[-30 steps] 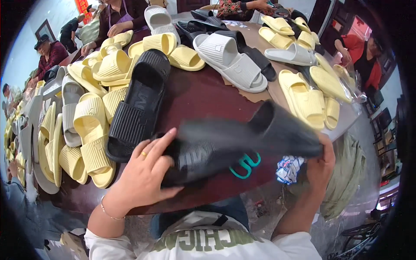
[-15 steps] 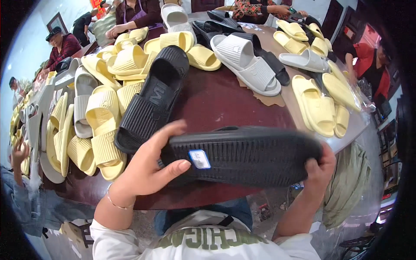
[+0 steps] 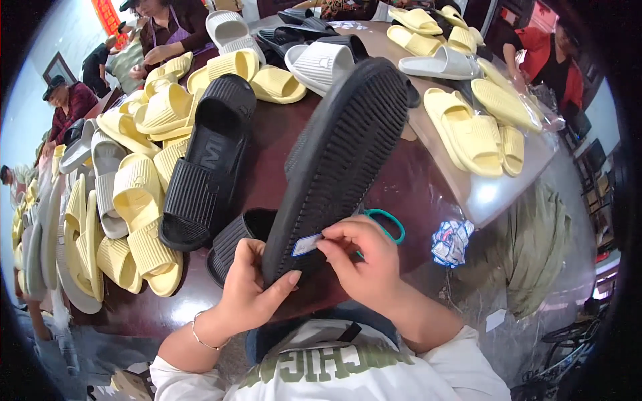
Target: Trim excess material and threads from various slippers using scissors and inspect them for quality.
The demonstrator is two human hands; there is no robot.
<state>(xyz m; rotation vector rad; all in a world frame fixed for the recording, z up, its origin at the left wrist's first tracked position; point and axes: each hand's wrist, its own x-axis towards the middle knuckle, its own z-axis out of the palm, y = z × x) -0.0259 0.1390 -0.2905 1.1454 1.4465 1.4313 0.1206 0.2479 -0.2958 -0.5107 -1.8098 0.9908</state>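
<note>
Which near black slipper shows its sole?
The slipper in the left hand, label on its underside; the uncovered one and partly hidden one lie strap-up.

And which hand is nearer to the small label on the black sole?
Right. The right hand is at the right edge of the label; the left hand holds the lower end of the slipper, below it.

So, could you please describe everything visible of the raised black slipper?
The black slipper looks rubbery, its ridged sole facing the camera, ribbed strap partly showing behind. It tilts up and rightward over the table. The left grip holds its lower end; the right grip touches a white, blue-edged label on the sole.
</note>
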